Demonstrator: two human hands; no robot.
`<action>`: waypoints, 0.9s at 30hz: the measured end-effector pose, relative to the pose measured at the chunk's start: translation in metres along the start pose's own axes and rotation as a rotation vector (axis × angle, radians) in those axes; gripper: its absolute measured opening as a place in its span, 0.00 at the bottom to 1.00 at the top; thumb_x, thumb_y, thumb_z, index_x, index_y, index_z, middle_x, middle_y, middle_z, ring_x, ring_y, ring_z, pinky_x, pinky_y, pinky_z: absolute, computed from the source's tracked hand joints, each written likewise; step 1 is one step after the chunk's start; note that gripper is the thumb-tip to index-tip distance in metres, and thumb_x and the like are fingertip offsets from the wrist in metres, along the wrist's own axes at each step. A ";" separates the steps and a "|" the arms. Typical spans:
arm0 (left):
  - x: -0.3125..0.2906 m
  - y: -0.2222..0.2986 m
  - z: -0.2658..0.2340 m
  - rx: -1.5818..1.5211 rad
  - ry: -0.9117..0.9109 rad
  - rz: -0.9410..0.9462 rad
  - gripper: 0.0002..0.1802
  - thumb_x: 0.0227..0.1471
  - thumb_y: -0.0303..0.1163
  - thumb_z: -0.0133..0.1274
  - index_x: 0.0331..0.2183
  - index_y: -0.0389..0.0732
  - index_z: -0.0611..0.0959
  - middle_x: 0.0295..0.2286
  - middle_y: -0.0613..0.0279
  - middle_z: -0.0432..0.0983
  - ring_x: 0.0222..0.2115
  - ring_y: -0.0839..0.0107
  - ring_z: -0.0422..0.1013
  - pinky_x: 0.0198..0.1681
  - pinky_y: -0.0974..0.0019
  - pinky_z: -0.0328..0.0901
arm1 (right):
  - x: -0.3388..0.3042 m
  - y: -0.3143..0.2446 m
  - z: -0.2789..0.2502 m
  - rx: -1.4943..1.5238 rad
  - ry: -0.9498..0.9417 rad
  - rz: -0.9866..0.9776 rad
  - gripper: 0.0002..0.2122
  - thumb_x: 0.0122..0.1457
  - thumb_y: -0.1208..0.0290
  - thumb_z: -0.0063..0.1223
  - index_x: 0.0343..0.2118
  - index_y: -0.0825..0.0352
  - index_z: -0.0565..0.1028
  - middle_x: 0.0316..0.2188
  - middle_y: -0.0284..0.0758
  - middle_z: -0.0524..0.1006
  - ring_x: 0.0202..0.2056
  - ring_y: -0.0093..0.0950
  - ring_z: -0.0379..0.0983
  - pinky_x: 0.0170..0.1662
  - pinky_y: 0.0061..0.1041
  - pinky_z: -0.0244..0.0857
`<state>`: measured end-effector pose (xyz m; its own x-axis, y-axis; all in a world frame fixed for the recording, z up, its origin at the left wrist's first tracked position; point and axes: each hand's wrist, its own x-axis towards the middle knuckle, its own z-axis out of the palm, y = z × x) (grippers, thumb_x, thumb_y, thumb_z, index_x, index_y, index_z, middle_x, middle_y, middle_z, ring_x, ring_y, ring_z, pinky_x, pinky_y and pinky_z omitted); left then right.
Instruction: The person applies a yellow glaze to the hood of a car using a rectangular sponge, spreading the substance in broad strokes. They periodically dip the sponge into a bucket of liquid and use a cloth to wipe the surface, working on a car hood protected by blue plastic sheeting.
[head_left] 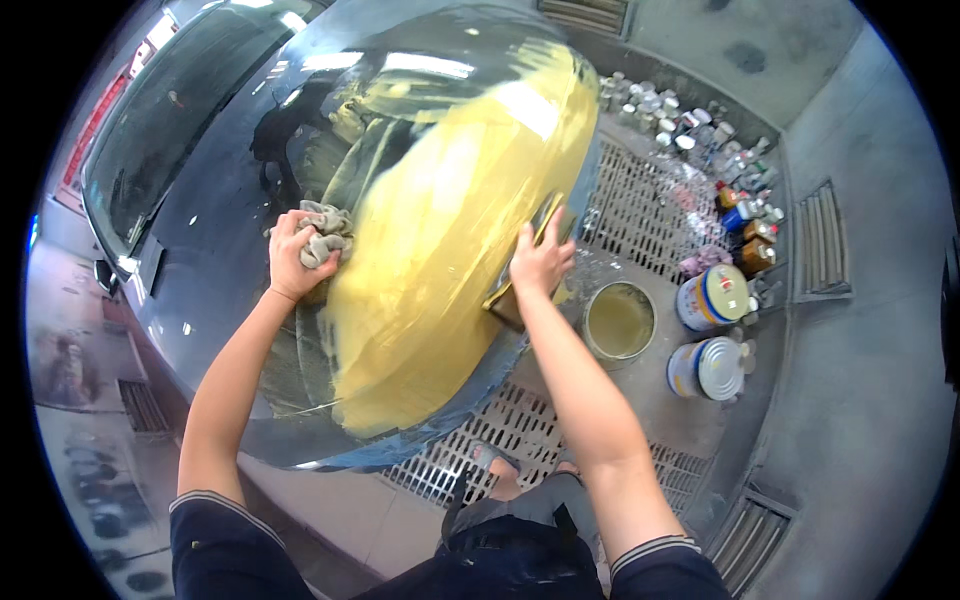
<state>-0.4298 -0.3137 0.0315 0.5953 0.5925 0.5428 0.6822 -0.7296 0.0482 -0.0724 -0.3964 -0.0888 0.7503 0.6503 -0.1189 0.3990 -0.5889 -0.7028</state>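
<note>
A dark car hood [225, 215] fills the left and middle, with a broad wet, shiny patch of yellow filler [430, 250] over its front part. My left hand [292, 258] is closed round a crumpled grey rag [326, 232], pressed on the hood at the patch's left edge. On the patch's right edge, my right hand [540, 262] grips a long, flat sanding block [505, 290] smeared yellow; its underside is hidden. Dark, wet smears of yellowish slurry [300, 350] lie around the rag.
Right of the car stands a bucket of murky yellowish liquid [620, 320], beside two metal cans [712, 298]. Several bottles and small containers [690, 125] line the wall. A slotted metal floor grate [640, 210] runs beneath. The windshield [165, 120] is at upper left.
</note>
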 end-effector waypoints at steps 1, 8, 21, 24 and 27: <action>-0.003 -0.002 0.001 0.035 -0.010 -0.033 0.17 0.34 0.35 0.68 0.28 0.39 0.82 0.43 0.54 0.77 0.43 0.50 0.72 0.48 0.52 0.67 | 0.001 -0.002 0.008 -0.028 0.004 -0.018 0.34 0.70 0.47 0.45 0.76 0.43 0.50 0.67 0.59 0.57 0.59 0.51 0.64 0.58 0.46 0.67; -0.010 -0.013 0.011 0.116 -0.038 -0.097 0.18 0.35 0.39 0.70 0.29 0.42 0.83 0.48 0.62 0.78 0.46 0.55 0.72 0.48 0.55 0.66 | -0.189 -0.018 0.017 0.034 -0.055 -0.461 0.37 0.67 0.52 0.51 0.76 0.41 0.49 0.67 0.59 0.52 0.60 0.52 0.57 0.65 0.50 0.56; -0.010 -0.014 0.016 0.037 0.090 -0.041 0.20 0.39 0.46 0.72 0.30 0.42 0.85 0.45 0.67 0.78 0.44 0.61 0.73 0.44 0.55 0.68 | -0.045 0.005 0.015 0.011 0.082 -0.171 0.32 0.68 0.49 0.49 0.74 0.42 0.56 0.64 0.59 0.57 0.59 0.55 0.63 0.60 0.51 0.63; -0.023 -0.021 0.011 0.056 0.090 -0.077 0.23 0.42 0.51 0.71 0.31 0.43 0.87 0.46 0.65 0.77 0.46 0.60 0.72 0.47 0.54 0.67 | -0.140 -0.021 0.017 -0.037 -0.028 -0.191 0.34 0.69 0.47 0.48 0.75 0.37 0.50 0.65 0.60 0.56 0.63 0.59 0.58 0.63 0.54 0.59; -0.018 -0.010 0.010 0.052 0.117 -0.063 0.25 0.45 0.54 0.68 0.33 0.41 0.88 0.46 0.63 0.78 0.47 0.59 0.73 0.48 0.54 0.67 | -0.242 -0.025 0.026 -0.058 0.050 -0.256 0.34 0.69 0.49 0.49 0.76 0.39 0.51 0.64 0.61 0.56 0.63 0.57 0.57 0.64 0.54 0.56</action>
<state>-0.4431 -0.3142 0.0126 0.4987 0.5906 0.6344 0.7396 -0.6716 0.0438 -0.2776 -0.5261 -0.0604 0.6456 0.7580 0.0931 0.6075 -0.4359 -0.6640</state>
